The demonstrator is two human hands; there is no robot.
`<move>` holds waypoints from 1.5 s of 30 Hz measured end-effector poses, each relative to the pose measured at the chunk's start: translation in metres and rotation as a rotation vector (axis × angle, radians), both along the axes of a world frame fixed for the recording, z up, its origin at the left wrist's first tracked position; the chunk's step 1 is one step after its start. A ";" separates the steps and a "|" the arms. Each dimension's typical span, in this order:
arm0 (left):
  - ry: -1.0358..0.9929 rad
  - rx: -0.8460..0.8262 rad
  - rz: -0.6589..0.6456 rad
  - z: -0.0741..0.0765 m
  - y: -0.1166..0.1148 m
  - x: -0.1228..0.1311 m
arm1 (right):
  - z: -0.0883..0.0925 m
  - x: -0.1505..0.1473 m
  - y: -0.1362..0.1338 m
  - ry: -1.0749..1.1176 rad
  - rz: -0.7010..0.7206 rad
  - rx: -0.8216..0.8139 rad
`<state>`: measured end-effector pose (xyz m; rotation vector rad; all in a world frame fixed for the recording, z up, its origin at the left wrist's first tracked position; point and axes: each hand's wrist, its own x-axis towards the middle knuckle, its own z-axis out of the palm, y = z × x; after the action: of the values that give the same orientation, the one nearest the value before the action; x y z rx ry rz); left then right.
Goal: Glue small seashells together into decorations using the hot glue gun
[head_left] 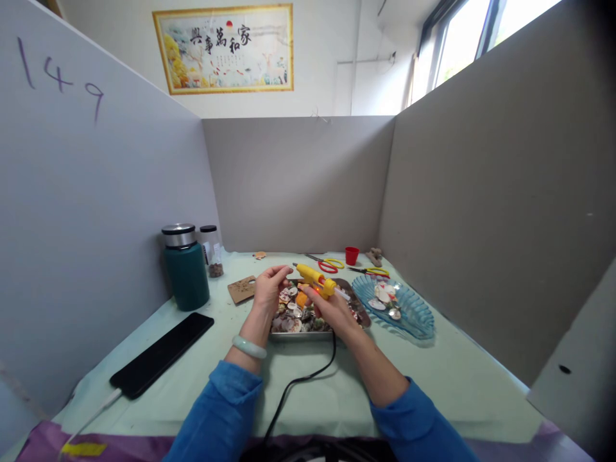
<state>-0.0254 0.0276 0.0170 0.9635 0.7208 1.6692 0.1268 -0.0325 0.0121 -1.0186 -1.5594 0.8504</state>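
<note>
Fingers (312, 295) of right hand (332, 311) wrapped round glue gun (312, 275): yellow body, white stick out the back, nozzle toward left hand (269, 289). Left fingers narrow, tips close together just beside nozzle; can't tell if anything's between them. Gun sits above metal tray (308, 336), which is full of mixed shells (292, 326). Cord (294, 381) runs from tray's front edge to near edge of desk (423, 391).

Right of tray: blue dish (418, 326), clear, fluted rim, small pile of pale shells (385, 294) inside. Behind: red cup (351, 256), contents not visible, between red-yellow scissors (332, 264) and a stone-like lump (374, 256).

Left: board (241, 290) near left wrist. Farther out, jar (210, 247), black lid on, brown bits (216, 270) at bottom; green flask (187, 276), lid on; phone (161, 354) in front, cable attached.
</note>
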 end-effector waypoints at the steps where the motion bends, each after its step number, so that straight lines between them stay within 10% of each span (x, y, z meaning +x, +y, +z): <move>1: -0.001 -0.001 -0.002 0.000 0.000 0.000 | 0.001 0.000 0.000 0.002 0.007 -0.004; 45: 0.002 0.007 -0.019 -0.001 0.001 0.001 | 0.004 -0.001 -0.004 0.048 0.005 0.014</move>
<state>-0.0246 0.0283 0.0162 0.9745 0.7059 1.6549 0.1259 -0.0370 0.0161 -0.9780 -1.5254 0.8606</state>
